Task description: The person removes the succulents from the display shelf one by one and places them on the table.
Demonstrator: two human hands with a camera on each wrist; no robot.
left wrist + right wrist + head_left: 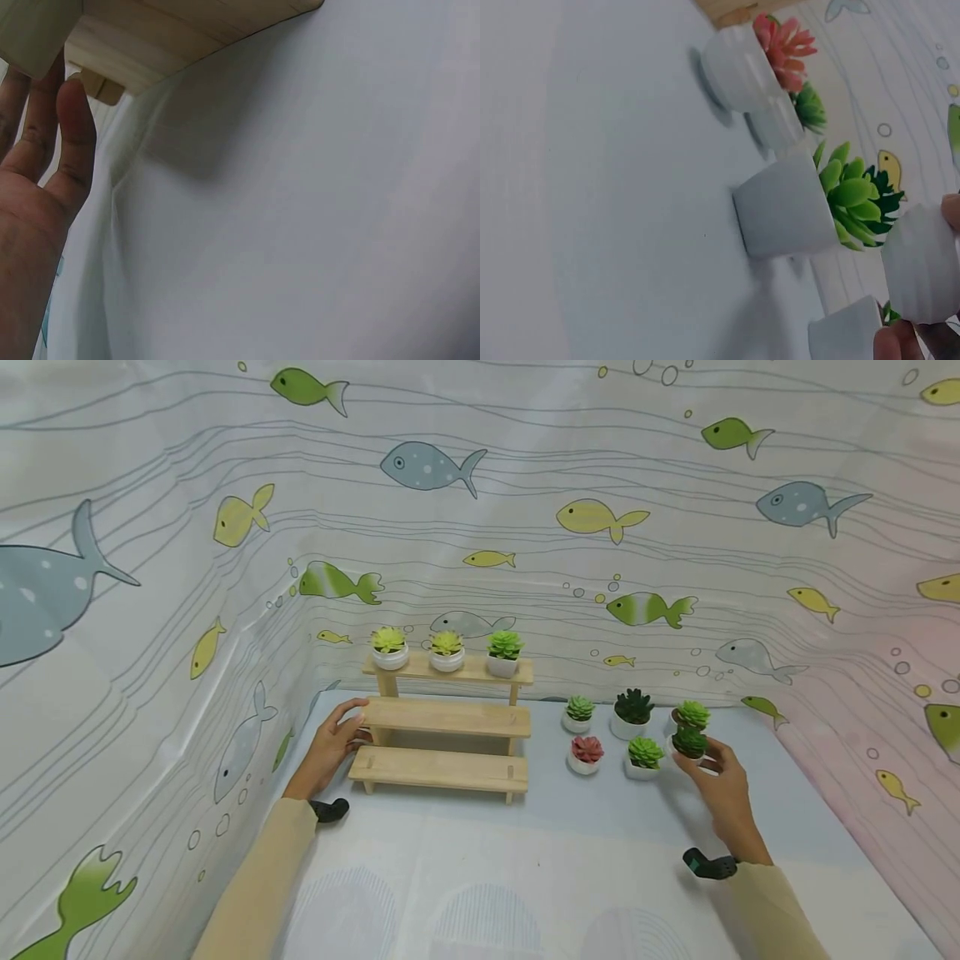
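My left hand holds the left end of a three-tier wooden shelf at its middle board. In the left wrist view, some fingers go partly behind a board's end. My right hand pinches a small potted succulent, dark green in a white pot. In the right wrist view its ribbed white pot is raised off the table between thumb and fingers. Behind it stands a light green potted succulent. Nearest on the left is another green potted succulent in a square white pot.
On the top board stand two yellow-green potted succulents and a green one. Right of the shelf are a red potted succulent, a pale green one and a dark one. Fish-printed cloth walls the table.
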